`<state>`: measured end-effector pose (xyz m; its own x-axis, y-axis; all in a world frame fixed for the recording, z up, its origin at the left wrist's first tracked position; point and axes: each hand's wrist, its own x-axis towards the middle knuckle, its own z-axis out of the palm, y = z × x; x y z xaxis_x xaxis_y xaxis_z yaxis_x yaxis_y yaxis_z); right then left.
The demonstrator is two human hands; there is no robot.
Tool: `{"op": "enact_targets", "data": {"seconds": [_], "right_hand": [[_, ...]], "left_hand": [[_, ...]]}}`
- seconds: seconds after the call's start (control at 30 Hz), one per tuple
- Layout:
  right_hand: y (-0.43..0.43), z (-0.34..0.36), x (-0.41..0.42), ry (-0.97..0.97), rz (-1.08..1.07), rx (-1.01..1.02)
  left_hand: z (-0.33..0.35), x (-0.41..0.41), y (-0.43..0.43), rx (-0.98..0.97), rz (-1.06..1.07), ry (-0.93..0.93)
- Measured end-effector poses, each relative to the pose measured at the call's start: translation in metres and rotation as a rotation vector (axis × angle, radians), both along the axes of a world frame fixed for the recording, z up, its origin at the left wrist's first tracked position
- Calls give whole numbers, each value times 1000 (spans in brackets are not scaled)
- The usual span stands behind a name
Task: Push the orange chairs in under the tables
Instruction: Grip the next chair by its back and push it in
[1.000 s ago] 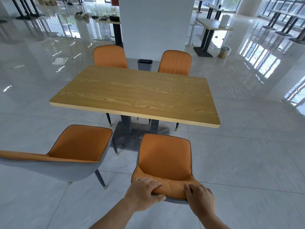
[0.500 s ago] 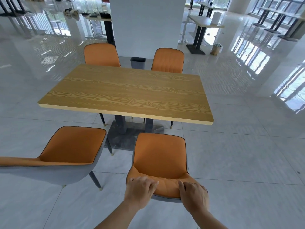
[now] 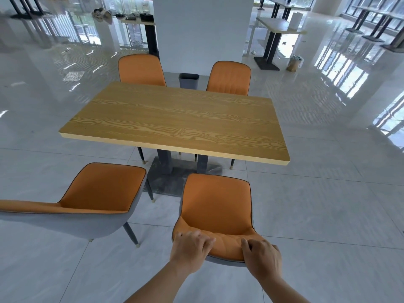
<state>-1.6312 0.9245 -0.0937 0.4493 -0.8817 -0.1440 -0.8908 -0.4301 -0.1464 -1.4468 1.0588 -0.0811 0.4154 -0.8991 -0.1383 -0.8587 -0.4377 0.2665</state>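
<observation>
An orange chair (image 3: pixel 216 204) with a grey shell stands in front of me, facing the wooden table (image 3: pixel 175 119); its seat's front edge lies just short of the table's near edge. My left hand (image 3: pixel 190 251) and my right hand (image 3: pixel 261 258) both grip the top of its backrest. A second orange chair (image 3: pixel 98 189) stands pulled out to the left, angled away from the table. Two more orange chairs, one at the far left (image 3: pixel 141 69) and one at the far right (image 3: pixel 228 78), are tucked in on the table's far side.
A grey bin (image 3: pixel 189 80) sits behind the table in front of a white pillar (image 3: pixel 203 33). The table's dark base (image 3: pixel 172 178) lies ahead of the chair. More tables (image 3: pixel 277 27) stand at the back. Glossy tiled floor lies open to the right.
The held chair has slid a little closer to the table, and the view has followed forward. Both hands keep their grip on the backrest.
</observation>
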Motion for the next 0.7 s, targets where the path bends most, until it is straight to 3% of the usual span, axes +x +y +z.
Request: {"op": "enact_targets", "data": {"seconds": [0.7], "right_hand": [[-16, 1, 2, -11, 7, -18]], "left_hand": [[10, -2, -12, -72, 34, 19]]}}
